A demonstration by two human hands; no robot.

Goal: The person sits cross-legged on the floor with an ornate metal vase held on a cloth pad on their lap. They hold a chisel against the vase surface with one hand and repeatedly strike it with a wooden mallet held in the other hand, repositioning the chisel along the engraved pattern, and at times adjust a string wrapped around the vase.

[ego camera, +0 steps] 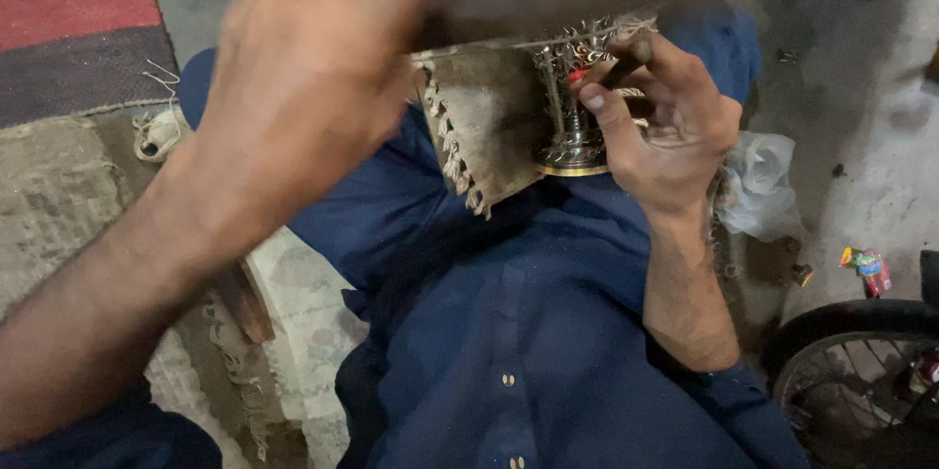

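In the head view, we are looking down at our lap, covered by a dark blue garment (528,332). Our right hand (665,127) is closing its grip around the stem of an ornate silver metal stand (572,127), a filigree piece with a gold-rimmed round base, holding it tilted above our lap, and a dark stick with a red tip (611,70) is pinched between thumb and fingers against it. Our left hand (313,48) is hovering blurred at the upper left, fingers loosely spread; we cannot tell whether it is touching anything. A fringed brown cloth (484,127) is lying just beside the stand, touching it. A crumpled plastic bag (758,185) is lying on the floor near our right wrist, and a wheel (851,371) is showing at the lower right corner.
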